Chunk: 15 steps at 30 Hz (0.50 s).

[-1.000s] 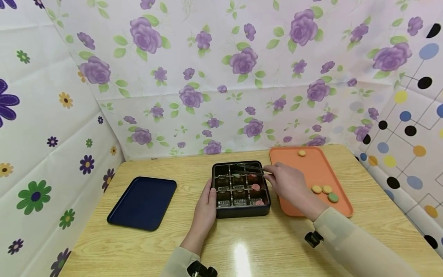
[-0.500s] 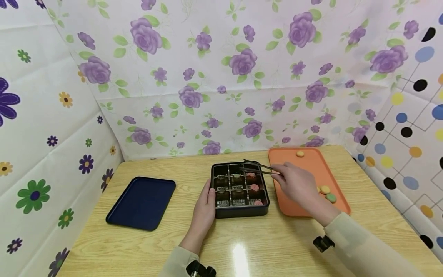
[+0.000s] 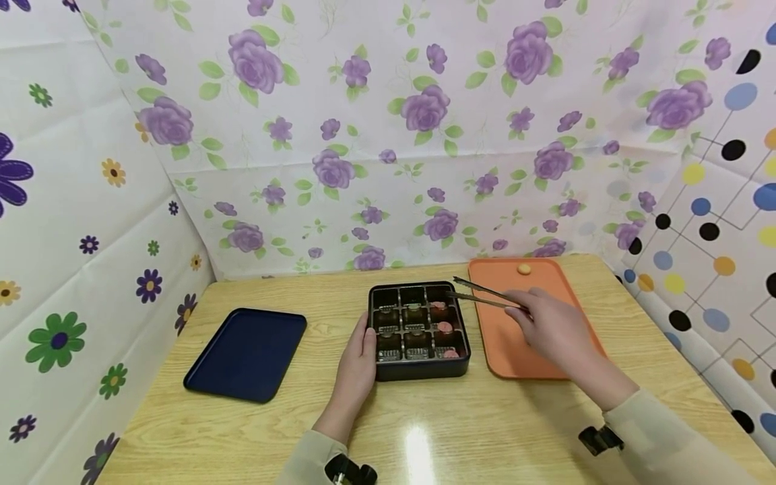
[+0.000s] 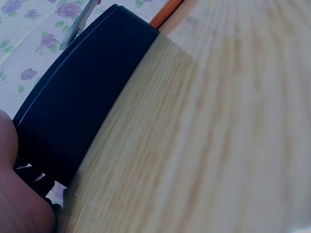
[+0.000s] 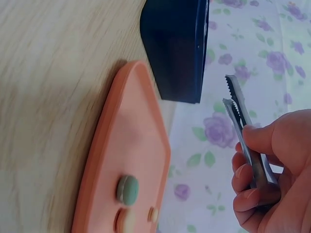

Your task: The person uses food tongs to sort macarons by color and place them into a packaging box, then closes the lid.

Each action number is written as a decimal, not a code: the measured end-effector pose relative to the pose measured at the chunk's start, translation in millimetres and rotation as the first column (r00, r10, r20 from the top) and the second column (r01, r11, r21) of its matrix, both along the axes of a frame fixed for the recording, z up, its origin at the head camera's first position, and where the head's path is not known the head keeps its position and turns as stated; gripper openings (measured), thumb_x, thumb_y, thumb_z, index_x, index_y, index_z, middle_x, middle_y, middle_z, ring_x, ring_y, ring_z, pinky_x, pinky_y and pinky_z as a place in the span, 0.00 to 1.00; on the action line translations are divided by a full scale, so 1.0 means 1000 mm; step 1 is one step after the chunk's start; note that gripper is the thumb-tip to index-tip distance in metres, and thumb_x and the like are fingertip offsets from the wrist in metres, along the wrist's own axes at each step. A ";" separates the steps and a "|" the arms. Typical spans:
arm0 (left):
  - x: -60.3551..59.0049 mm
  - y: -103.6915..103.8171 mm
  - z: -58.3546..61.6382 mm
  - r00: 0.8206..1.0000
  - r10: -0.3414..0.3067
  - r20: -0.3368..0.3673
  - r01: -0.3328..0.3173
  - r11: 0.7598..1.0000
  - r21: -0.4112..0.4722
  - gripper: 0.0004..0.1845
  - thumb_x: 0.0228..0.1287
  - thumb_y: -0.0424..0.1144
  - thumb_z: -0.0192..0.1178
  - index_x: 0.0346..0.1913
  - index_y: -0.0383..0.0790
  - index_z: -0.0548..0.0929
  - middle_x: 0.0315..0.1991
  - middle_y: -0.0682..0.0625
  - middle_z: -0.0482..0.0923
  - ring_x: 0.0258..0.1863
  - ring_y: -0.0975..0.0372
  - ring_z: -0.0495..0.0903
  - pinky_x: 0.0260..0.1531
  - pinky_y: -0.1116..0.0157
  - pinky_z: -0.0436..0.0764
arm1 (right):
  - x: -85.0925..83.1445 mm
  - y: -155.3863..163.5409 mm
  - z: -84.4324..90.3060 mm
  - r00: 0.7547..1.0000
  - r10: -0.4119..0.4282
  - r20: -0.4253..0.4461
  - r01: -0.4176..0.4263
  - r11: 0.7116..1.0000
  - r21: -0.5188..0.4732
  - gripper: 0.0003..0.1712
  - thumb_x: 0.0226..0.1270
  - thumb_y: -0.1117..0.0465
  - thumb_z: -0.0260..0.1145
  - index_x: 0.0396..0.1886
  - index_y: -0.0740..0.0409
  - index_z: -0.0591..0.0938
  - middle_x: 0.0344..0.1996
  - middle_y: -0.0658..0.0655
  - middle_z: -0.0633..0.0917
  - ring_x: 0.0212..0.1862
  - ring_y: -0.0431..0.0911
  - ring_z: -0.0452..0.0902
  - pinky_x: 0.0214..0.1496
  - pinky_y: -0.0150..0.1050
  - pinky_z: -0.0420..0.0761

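Tongs [image 3: 485, 294], thin and metal, are being pinched in the right hand [image 3: 554, 330], whose fingers [image 5: 252, 141] are curling round the handles while the serrated tips are standing slightly apart and holding nothing; the tips are hovering over the right rear corner of a black compartment box [image 3: 419, 369], where it meets the edge of the orange tray [image 3: 503, 350]. The box is sitting near the middle of a light wood-grain table [image 3: 242, 431], divided into a grid of small cells, with pinkish round sweets lying in the right-hand column and foil-looking cups in the others. The left hand [image 3: 358, 367] is resting against the box's left wall, thumb on the rim and fingers lying relaxed along the side, steadying it. On the orange tray, just to the right of the box, a yellow round sweet [image 3: 524, 269] is lying at the far end, and the right wrist view is showing a green one [image 5: 127, 189] with paler ones beside it. A dark blue tray [image 3: 248, 353] is lying well apart on the left of the table. Walls of pale sheeting are enclosing the table: purple roses [image 3: 424, 108] behind, scattered flowers [image 3: 57, 340] on the left, coloured dots [image 3: 703, 205] on the right. A bright glare [image 3: 418, 444] is showing on the tabletop near the person's sleeves.
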State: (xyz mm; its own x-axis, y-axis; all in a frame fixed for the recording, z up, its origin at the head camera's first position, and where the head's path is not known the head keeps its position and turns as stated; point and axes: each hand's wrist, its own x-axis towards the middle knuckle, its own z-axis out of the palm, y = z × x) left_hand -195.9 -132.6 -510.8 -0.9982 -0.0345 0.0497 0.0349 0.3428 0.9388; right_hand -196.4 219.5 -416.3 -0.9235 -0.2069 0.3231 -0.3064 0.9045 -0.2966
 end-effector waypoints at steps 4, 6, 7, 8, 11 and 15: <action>0.000 0.000 0.000 1.000 -0.005 0.006 0.005 1.000 0.003 0.32 0.95 0.51 0.42 0.91 0.48 0.56 0.89 0.45 0.55 0.87 0.44 0.55 0.83 0.39 0.58 | 0.006 0.015 0.000 1.000 -0.008 -0.007 0.008 1.000 -0.005 0.20 0.85 0.54 0.69 0.69 0.54 0.88 0.32 0.50 0.80 0.19 0.42 0.66 0.19 0.41 0.64; 0.000 0.001 0.000 1.000 -0.008 0.009 0.008 1.000 0.002 0.32 0.95 0.52 0.41 0.91 0.48 0.56 0.89 0.45 0.55 0.87 0.44 0.55 0.83 0.38 0.58 | 0.009 0.021 -0.001 1.000 -0.017 -0.014 0.017 1.000 -0.002 0.20 0.85 0.54 0.70 0.69 0.55 0.88 0.32 0.50 0.80 0.19 0.42 0.65 0.18 0.41 0.64; 0.000 0.001 0.000 1.000 -0.009 0.011 0.009 1.000 0.000 0.32 0.95 0.52 0.41 0.91 0.49 0.56 0.89 0.45 0.55 0.86 0.44 0.55 0.83 0.38 0.58 | 0.010 0.025 -0.001 1.000 -0.021 -0.017 0.022 1.000 0.001 0.20 0.85 0.54 0.70 0.68 0.55 0.88 0.32 0.50 0.80 0.19 0.42 0.65 0.18 0.41 0.64; -0.001 0.001 0.000 1.000 -0.008 0.013 0.008 1.000 -0.002 0.32 0.95 0.52 0.41 0.91 0.49 0.56 0.89 0.45 0.55 0.86 0.44 0.55 0.83 0.38 0.58 | 0.011 0.028 -0.001 0.999 -0.026 -0.018 0.026 1.000 0.002 0.20 0.85 0.54 0.70 0.68 0.56 0.88 0.32 0.50 0.80 0.19 0.42 0.66 0.19 0.41 0.64; -0.001 0.000 0.000 1.000 -0.003 0.008 0.003 1.000 -0.014 0.32 0.95 0.52 0.41 0.91 0.49 0.56 0.88 0.43 0.56 0.86 0.42 0.56 0.82 0.36 0.59 | 0.012 0.036 -0.001 0.999 -0.041 -0.010 0.041 0.999 0.004 0.20 0.85 0.54 0.69 0.69 0.56 0.87 0.33 0.52 0.83 0.20 0.42 0.68 0.19 0.41 0.66; -0.001 0.000 0.001 1.000 -0.004 -0.001 0.003 1.000 -0.023 0.31 0.95 0.52 0.41 0.91 0.47 0.57 0.88 0.42 0.56 0.86 0.41 0.56 0.81 0.36 0.59 | 0.014 0.045 -0.003 0.997 -0.066 0.028 0.066 0.998 -0.002 0.22 0.86 0.53 0.68 0.71 0.56 0.86 0.42 0.58 0.88 0.23 0.42 0.72 0.20 0.41 0.68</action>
